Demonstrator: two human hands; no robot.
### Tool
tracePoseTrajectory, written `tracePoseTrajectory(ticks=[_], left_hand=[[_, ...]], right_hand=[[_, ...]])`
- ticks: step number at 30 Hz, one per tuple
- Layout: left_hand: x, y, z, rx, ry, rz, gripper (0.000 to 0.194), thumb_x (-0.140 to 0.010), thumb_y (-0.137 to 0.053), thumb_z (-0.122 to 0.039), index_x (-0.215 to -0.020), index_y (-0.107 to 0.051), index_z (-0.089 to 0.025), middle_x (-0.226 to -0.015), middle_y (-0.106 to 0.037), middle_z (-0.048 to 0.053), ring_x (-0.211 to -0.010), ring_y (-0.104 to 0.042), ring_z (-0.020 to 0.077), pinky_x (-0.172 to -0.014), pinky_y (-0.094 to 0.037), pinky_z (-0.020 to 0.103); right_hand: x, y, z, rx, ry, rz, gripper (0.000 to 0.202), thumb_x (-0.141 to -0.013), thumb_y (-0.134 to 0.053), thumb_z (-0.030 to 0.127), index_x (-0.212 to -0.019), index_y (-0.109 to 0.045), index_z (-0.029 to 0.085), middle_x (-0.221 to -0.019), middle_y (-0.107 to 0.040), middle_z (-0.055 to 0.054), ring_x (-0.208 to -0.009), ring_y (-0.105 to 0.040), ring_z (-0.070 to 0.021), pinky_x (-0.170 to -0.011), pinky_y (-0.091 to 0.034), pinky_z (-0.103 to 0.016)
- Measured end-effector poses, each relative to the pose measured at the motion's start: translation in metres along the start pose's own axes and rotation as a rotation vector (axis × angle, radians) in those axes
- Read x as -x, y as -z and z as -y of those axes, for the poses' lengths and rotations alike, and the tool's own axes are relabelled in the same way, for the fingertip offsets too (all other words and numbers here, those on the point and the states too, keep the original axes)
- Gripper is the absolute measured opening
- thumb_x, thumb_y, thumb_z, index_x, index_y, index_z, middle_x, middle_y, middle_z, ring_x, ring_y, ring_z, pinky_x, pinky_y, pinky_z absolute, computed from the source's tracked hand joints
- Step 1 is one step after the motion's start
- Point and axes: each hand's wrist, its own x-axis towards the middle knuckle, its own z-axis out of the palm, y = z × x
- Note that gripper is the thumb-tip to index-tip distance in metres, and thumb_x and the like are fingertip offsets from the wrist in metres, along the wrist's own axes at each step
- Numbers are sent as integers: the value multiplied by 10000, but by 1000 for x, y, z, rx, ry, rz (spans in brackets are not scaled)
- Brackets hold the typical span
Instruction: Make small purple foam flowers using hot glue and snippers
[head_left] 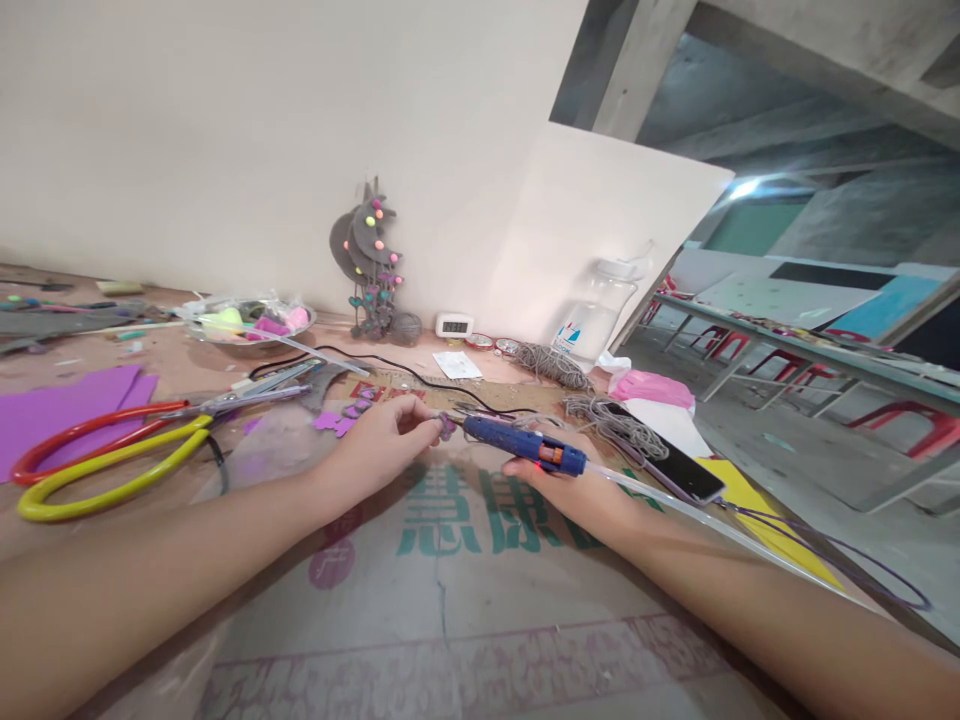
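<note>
My left hand [394, 440] pinches a small purple-grey felt piece [447, 426] between thumb and fingertips. In my right hand [566, 485] is a blue glue gun [517, 441], its nozzle pointing left and touching or very close to the felt piece. A long clear glue stick [675, 505] runs out of the gun's rear, over my right forearm. Beyond my left hand lie small purple cut-outs [330, 422] and grey-purple pieces [358, 404] on the cardboard [450, 600].
Scissors [112, 455] and purple sheets [67, 410] lie left, near a bowl [255, 340] of coloured bits. A grey felt hanging [369, 250], white clock [454, 326] and clear jug [596, 310] stand behind. Grey yarn [551, 367] and a phone [675, 465] are right.
</note>
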Motion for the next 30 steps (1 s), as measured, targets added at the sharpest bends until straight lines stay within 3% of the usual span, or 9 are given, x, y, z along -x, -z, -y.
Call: tracePoseTrajectory(ticks=[9, 15, 19, 22, 25, 30], left_hand=[[-2, 0, 3, 41, -5, -1, 183, -757, -504, -350, -690, -512, -180, -656, -542, -20, -627, -527, 141, -615, -392, 254], [-4, 0, 1, 122, 31, -29, 201, -751, -524, -366, -689, -516, -175, -628, -539, -23, -588, -512, 124, -584, -387, 236], [-3, -2, 2, 166, 35, -17, 194, -757, -522, -363, -705, -510, -176, -646, -542, -29, -584, -505, 114, -597, -395, 235], [-2, -2, 4, 139, 17, -9, 197, -759, -523, -366, -700, -505, -178, -647, -547, -29, -590, -503, 116, -592, -387, 236], [-2, -2, 3, 114, 33, -2, 196, -759, -520, -370, -707, -508, -181, -626, -541, -34, -577, -502, 121, -573, -376, 236], [-3, -3, 2, 99, 23, 7, 210, -745, -529, -380, -683, -507, -181, -597, -521, -36, -566, -503, 129, -565, -375, 240]], right_hand=[[1, 1, 1, 12, -6, 9, 288, -743, -596, 478, -708, -587, 192, -713, -607, -18, -687, -574, -168, -622, -443, -269], [-5, 10, 8, -144, -32, 54, 279, -791, -527, 452, -720, -582, 187, -700, -603, -20, -669, -566, -159, -613, -452, -266], [-16, 27, 11, -301, -2, -68, 405, -874, -369, 484, -737, -585, 171, -743, -622, -48, -640, -555, -137, -635, -456, -267], [-34, 40, 7, -324, -6, -154, 412, -860, -385, 512, -753, -590, 172, -773, -635, -57, -635, -564, -133, -610, -462, -257], [-62, 48, -4, -163, -87, -123, 444, -840, -398, 540, -780, -632, 166, -711, -635, -57, -673, -593, -151, -544, -445, -231], [-118, 35, -33, 140, -239, -129, 377, -740, -574, 490, -828, -655, 133, -740, -664, -50, -683, -599, -163, -576, -449, -239]])
